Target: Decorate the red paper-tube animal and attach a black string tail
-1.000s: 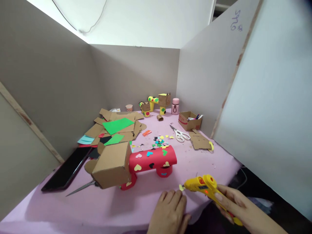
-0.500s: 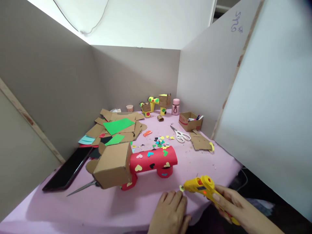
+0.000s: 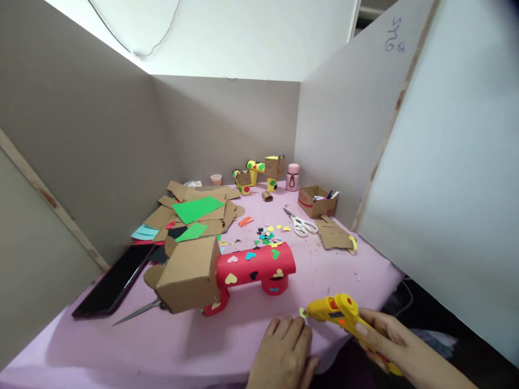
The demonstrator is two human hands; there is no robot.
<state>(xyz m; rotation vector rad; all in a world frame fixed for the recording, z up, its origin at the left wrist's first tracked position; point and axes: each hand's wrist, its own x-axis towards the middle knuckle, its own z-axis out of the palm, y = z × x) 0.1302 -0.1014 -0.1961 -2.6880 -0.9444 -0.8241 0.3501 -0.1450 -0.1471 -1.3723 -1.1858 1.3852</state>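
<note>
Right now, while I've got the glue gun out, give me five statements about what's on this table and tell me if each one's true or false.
1. The right hand holds the yellow glue gun. True.
2. The yellow glue gun's tip is inside the paper cup. False: it is at a small pale yellow paper piece, close to the left hand.
3. Paper hearts dot the red tube. True.
4. The pink bottle lies on its side. False: it stands upright.
5. The white-handled scissors lie on the lilac cloth. True.
</note>
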